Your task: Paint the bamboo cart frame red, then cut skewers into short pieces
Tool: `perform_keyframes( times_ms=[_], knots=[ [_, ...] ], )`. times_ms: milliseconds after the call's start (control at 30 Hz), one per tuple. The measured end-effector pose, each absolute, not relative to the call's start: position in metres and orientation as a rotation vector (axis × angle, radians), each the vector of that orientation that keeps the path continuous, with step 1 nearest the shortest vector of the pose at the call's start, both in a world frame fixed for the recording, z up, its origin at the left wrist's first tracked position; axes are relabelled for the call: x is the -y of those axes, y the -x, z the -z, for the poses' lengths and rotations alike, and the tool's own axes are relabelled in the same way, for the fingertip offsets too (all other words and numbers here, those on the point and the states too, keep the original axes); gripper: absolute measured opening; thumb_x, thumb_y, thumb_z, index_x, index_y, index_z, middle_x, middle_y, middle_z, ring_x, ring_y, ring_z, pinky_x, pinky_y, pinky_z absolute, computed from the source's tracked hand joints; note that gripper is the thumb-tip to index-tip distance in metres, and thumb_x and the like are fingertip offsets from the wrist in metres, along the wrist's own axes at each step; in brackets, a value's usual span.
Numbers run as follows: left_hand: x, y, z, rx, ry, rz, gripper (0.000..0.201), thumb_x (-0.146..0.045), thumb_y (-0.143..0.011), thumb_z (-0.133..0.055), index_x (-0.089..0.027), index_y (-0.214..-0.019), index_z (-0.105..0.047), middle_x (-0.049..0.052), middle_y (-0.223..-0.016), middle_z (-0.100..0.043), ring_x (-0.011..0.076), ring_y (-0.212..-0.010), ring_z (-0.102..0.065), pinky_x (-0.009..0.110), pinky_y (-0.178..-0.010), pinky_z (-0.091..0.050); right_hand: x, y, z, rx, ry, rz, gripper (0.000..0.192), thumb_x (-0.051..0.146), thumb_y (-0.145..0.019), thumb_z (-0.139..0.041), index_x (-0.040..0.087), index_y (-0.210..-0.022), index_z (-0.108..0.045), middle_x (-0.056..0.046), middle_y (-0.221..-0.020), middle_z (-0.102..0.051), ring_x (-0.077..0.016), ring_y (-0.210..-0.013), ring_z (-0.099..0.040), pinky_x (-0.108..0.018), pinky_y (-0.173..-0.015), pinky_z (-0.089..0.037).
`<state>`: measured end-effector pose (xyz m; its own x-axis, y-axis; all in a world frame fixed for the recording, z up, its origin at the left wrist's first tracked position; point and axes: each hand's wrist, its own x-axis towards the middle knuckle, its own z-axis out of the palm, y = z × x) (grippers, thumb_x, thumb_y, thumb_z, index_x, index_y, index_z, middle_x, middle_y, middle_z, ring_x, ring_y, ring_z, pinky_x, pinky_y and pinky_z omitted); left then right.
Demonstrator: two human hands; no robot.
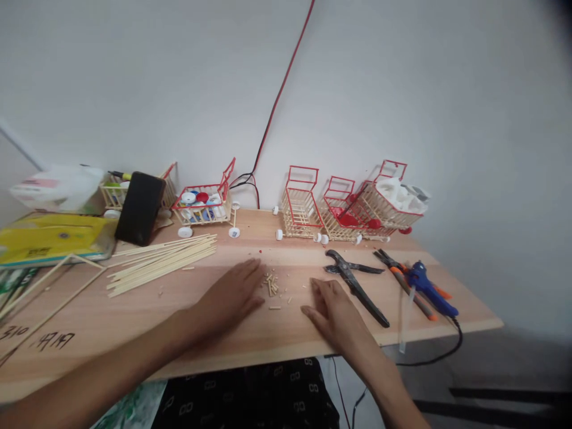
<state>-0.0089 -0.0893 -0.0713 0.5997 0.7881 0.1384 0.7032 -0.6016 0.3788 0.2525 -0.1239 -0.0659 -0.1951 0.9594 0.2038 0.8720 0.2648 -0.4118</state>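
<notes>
A small heap of short cut wooden stick pieces (270,283) lies on the wooden table (241,333), a few bits scattered around it. To the left of the heap my left hand (230,295) rests on its edge on the tabletop, fingers stretched out and thumb apart. My right hand (333,310) is on the right side of the pieces, fingers bent a little and thumb spread away, holding nothing visible. Close to its right lies a pair of black-handled cutters (355,286). Long thin wooden sticks (163,262) are bundled loosely beyond my left forearm.
Along the wall stand several miniature stick carts, one with bottle caps (203,205), another unfilled (301,211). Orange-handled pliers (409,286) and a blue glue gun (431,289) lie at the right. A phone (140,208) leans by a yellow packet (58,238) at the left.
</notes>
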Motion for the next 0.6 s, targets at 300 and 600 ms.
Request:
perform_keyframes(
  times_ms=[300, 600],
  knots=[
    [0.111, 0.012, 0.048, -1.068, -1.801, -0.934, 0.04, -0.035, -0.093, -0.045, -0.019, -0.129, -0.054, 0.009, -0.133, -0.057, 0.0226, -0.124, -0.05, 0.04, -0.108, -0.034, 0.086, -0.2, 0.059, 2.21, 1.36, -0.33, 0.027, 0.018, -0.091, -0.044, 0.015, -0.114, -0.059, -0.013, -0.107, -0.061, -0.0217, -0.102, -0.057, -0.04, -0.091, -0.048],
    [0.205, -0.019, 0.082, -0.631, -0.487, -0.595, 0.028, -0.035, -0.084, -0.062, -0.01, -0.091, -0.073, 0.014, -0.096, -0.071, 0.0235, -0.091, -0.067, 0.033, -0.081, -0.05, 0.086, -0.179, 0.068, 2.506, 1.219, -0.306, 0.045, 0.028, -0.093, -0.043, 0.01, -0.134, -0.049, -0.017, -0.143, -0.044, -0.0261, -0.135, -0.037, -0.047, -0.111, -0.033]
  ],
)
